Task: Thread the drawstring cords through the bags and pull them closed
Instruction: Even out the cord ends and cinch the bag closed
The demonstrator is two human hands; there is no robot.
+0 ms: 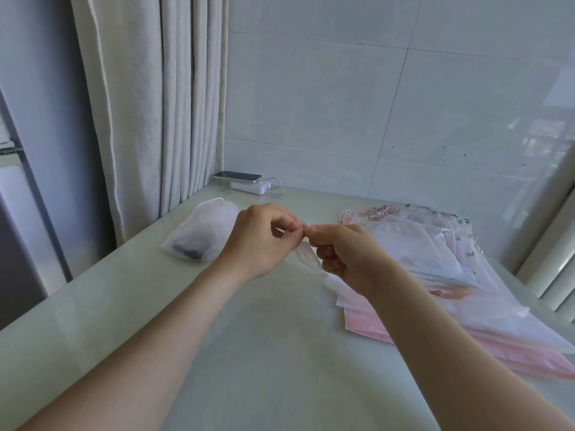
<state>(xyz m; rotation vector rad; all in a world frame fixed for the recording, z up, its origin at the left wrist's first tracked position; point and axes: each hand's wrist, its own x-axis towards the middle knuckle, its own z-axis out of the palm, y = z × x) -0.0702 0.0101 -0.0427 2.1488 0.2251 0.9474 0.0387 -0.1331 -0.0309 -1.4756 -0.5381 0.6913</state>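
Both hands are raised above the pale green glossy table [249, 337], fingertips meeting at mid-frame. The left hand [261, 241] has thumb and forefinger pinched on a thin white drawstring cord [304, 225], with the other fingers loosely curled. The right hand [345, 259] has its fingers curled in, thumb and forefinger pinching the top edge of a small translucent white bag [306, 255] right where the cord shows. The contact is tiny, so I cannot tell whether the cord is already inside the hem. The bag hangs down between the two hands, clear of the table. Just right of the right hand, a fanned stack of flat translucent white and pink drawstring bags [435, 269] lies on the table, with loose white cord ends at its far edge. Left of the left hand lies a filled white mesh pouch with a dark item inside [202, 234], its mouth gathered with a cord loop. At the back edge a dark smartphone [238, 176] rests on a white power bank [249, 186], which has a white cable [277, 186] plugged in. A cream pleated curtain [155, 104] hangs at back left, next to a white tiled wall [373, 104].
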